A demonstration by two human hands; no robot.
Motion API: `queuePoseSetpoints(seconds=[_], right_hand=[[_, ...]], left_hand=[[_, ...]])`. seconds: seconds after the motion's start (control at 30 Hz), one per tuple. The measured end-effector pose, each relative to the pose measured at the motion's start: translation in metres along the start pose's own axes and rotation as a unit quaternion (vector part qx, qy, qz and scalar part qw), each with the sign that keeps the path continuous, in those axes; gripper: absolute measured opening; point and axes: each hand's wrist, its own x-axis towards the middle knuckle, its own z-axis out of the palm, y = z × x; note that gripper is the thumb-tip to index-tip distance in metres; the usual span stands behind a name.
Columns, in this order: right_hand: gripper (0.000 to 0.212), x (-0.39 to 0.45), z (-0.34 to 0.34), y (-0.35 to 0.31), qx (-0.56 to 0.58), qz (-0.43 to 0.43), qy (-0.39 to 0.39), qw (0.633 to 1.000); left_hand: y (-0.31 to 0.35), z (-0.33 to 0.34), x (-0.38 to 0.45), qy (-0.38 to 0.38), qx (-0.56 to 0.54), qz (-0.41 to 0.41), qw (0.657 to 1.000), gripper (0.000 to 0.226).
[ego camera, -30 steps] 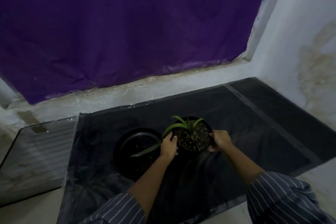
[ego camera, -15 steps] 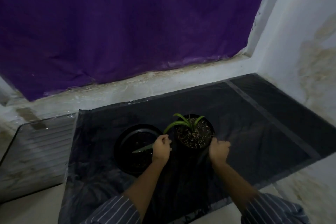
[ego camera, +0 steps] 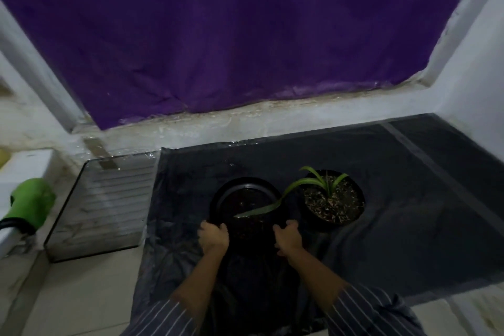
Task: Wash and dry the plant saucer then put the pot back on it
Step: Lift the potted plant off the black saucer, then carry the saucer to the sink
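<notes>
The black plant saucer lies on a dark plastic sheet that covers the floor under a window with a purple cover. The pot stands just beside it on the right side, apart from it, and one long green leaf of the plant bends over the saucer and hangs across its middle.

The left hand is at the near left rim of the saucer and the right hand is at the near right rim. The fingers of both hands are curled and seem to take the edge, but the light is weak and the picture is a little blurred, so it is difficult to say how firm the hold is.

The saucer looks like thin plastic, so it is probably light and a little flexible. Its inside looks dark and perhaps wet or dirty, so the rim can be slippery. It is better to take it on two opposite sides of the rim and to keep it level, so that nothing inside spills on the sheet. The leaf above it is soft and could be bent or broken if the saucer is lifted straight up.

A glass pane lies at the left, and farther left there is a green object.
</notes>
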Motion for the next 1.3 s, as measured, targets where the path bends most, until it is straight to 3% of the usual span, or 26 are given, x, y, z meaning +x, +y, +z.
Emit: queuePoseSetpoints(seconds=[0.13, 0.3, 0.53, 0.83, 0.97, 1.3], right_hand=[[0.054, 0.011, 0.007, -0.002, -0.004, 0.014, -0.001, 1.0], [0.052, 0.007, 0.026, -0.003, -0.023, -0.023, -0.002, 0.999], [0.051, -0.029, 0.08, -0.023, -0.029, -0.073, -0.057, 0.995], [0.036, -0.096, 0.181, -0.043, 0.008, -0.142, -0.087, 0.986], [0.036, -0.129, 0.24, -0.048, 0.02, -0.145, -0.09, 0.985], [0.041, -0.203, 0.384, -0.086, 0.032, -0.167, -0.129, 0.977]], left_hand=[[-0.011, -0.005, 0.006, -0.046, -0.045, 0.014, 0.998, 0.045], [-0.019, -0.029, 0.012, -0.025, -0.16, -0.027, 0.986, 0.044], [-0.059, -0.088, 0.025, 0.034, -0.233, -0.059, 0.97, 0.045], [-0.127, -0.197, 0.038, 0.064, -0.351, -0.05, 0.933, 0.035], [-0.162, -0.26, 0.05, 0.082, -0.321, -0.02, 0.943, 0.029], [-0.231, -0.412, 0.082, 0.103, -0.393, 0.014, 0.914, 0.041]])
